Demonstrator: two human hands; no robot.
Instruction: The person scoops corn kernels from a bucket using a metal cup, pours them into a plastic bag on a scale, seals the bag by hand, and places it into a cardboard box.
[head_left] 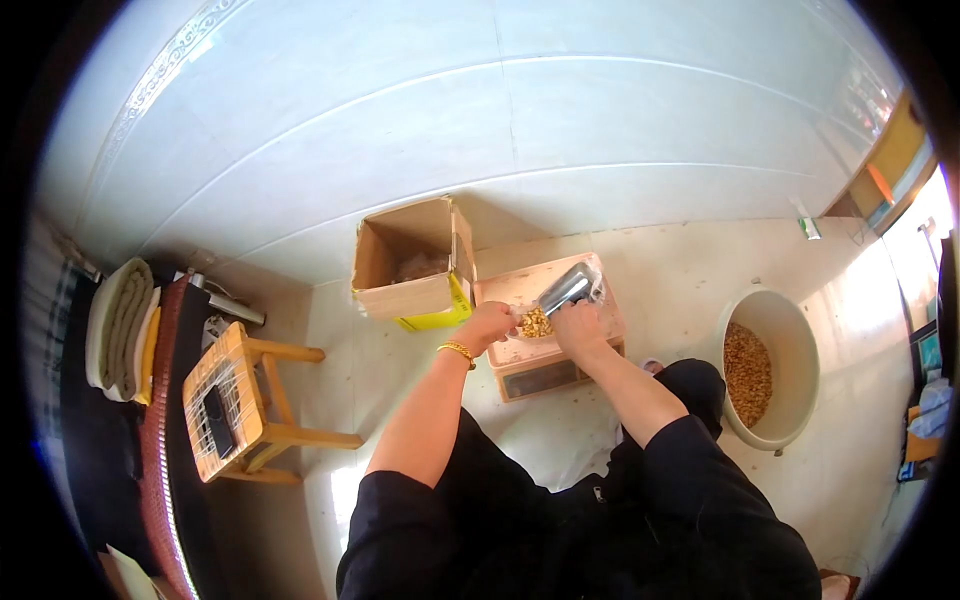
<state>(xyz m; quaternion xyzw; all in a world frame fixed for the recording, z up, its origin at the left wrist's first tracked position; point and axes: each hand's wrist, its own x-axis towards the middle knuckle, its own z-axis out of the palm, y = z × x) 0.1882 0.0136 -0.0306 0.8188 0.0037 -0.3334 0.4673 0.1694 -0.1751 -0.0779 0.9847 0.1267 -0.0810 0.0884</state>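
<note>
My left hand (488,325), with a gold bracelet at the wrist, is closed on the edge of a clear plastic bag. Yellowish-brown pieces (536,323) show between my two hands, at the bag. My right hand (580,325) is wrapped round the lower end of a shiny metal scoop (566,288), which lies tilted over a pink stool-like box (511,285). More clear plastic shows beside the scoop's upper end. The fingertips of my right hand are partly hidden.
An open cardboard box (405,298) stands left of the pink box. At the right is a pale bucket (803,375) holding brown pieces (747,372). A wooden stool (257,385) with a dark phone-like object (217,420) stands at the left. A tiled wall (440,120) rises behind.
</note>
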